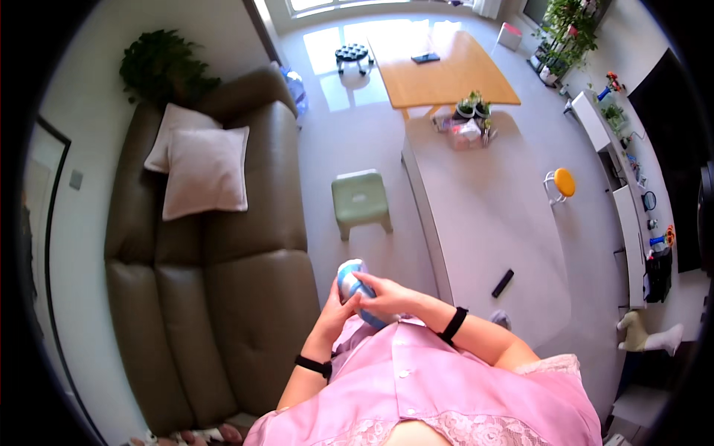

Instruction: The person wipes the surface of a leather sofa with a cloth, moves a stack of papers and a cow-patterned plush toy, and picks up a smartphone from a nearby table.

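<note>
Close in front of my pink shirt I hold a blue-and-white package (347,274), its far end pointing toward the room. My left hand (333,316) wraps its left side, with the thumb across the front. From the right, my right hand (389,296) grips it too, fingers laid over its upper face. Both hands cover much of the middle, so exactly what kind of package it is cannot be told. A black band circles each forearm.
A brown leather sofa (262,223) with pale cushions (206,173) runs along my left. Ahead stands a green plastic stool (360,198). On my right, a long white table (491,206) carries a black remote control (502,283) and potted plants (473,106). Beyond it is a wooden table (446,72).
</note>
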Available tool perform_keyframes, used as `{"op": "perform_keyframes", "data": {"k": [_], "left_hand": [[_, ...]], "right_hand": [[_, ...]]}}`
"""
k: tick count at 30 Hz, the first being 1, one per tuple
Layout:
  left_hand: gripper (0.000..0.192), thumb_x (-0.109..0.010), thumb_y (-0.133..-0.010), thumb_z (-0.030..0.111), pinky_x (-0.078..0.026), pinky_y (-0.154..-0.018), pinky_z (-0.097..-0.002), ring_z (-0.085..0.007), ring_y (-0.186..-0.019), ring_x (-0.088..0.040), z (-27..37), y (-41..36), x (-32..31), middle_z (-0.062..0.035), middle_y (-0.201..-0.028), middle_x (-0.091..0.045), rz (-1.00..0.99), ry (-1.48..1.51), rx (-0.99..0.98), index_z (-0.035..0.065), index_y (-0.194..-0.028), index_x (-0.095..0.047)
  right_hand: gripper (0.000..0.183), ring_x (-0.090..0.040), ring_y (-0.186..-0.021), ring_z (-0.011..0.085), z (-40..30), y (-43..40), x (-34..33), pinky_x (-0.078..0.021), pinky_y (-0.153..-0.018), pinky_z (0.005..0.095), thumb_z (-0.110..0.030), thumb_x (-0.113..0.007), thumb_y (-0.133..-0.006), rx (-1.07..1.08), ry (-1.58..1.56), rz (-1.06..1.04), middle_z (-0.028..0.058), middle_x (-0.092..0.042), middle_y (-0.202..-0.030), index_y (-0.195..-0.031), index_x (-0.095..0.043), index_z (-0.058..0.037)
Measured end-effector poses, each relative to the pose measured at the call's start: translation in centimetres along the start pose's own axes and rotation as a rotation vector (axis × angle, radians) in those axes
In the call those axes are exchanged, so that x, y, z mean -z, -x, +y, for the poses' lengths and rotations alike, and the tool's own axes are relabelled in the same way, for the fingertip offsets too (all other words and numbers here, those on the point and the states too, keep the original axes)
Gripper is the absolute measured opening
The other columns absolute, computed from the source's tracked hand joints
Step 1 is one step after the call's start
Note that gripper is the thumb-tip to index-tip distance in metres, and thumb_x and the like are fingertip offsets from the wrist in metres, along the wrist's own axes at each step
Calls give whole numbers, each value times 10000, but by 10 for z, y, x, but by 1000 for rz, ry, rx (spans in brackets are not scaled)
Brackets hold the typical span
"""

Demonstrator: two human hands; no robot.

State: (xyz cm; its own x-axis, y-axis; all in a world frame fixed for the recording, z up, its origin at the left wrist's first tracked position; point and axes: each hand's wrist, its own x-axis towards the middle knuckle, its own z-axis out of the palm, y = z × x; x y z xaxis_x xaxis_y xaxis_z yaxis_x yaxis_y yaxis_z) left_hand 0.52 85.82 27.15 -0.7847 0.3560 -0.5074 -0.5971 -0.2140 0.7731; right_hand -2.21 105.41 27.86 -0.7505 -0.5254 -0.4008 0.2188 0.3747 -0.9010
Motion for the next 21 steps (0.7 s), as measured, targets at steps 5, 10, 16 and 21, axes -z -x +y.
{"op": "perform_keyframes", "data": {"k": [5, 10, 16, 21], "left_hand": [[583, -721, -853, 62, -505, -973, -339, -184, -1172, -573, 85, -84, 26, -75, -1258, -589, -122, -17, 29, 47, -1378, -468], [443, -583, -833, -42, -552, -873, -332, -211, -1000, -673, 157, -158, 52, -99, -1076, -670, -16, -128, 72, 8, -1271, -533], [433, -528, -817, -80, -585, -858, -392, -259, -950, -687, 204, -216, 66, -153, -1067, -663, 15, 118, 29, -42, -1248, -533], [419, -526, -830, -84, -617, -760, -412, -268, -872, -703, 223, -265, 66, -170, -1076, -664, 165, 155, -12, -33, -1246, -542]], "right_hand": [[510, -583, -1184, 200, -31, -57, 78, -465, -1012, 322, -117, -646, -945, -25, -278, -69, 152, -600, -1321, -1427, -490, -59], [374, -618, -1102, 180, -50, -109, 138, -489, -967, 307, -147, -632, -958, -51, -333, 122, 120, -663, -1189, -1314, -590, -41], [347, -600, -1117, 171, -45, -164, 227, -465, -982, 297, -140, -606, -972, -124, -328, 95, 112, -656, -1192, -1310, -594, -59], [355, -616, -1050, 157, -35, -236, 353, -491, -925, 290, -111, -632, -947, -52, -257, 170, 96, -679, -1128, -1291, -598, -30]]}}
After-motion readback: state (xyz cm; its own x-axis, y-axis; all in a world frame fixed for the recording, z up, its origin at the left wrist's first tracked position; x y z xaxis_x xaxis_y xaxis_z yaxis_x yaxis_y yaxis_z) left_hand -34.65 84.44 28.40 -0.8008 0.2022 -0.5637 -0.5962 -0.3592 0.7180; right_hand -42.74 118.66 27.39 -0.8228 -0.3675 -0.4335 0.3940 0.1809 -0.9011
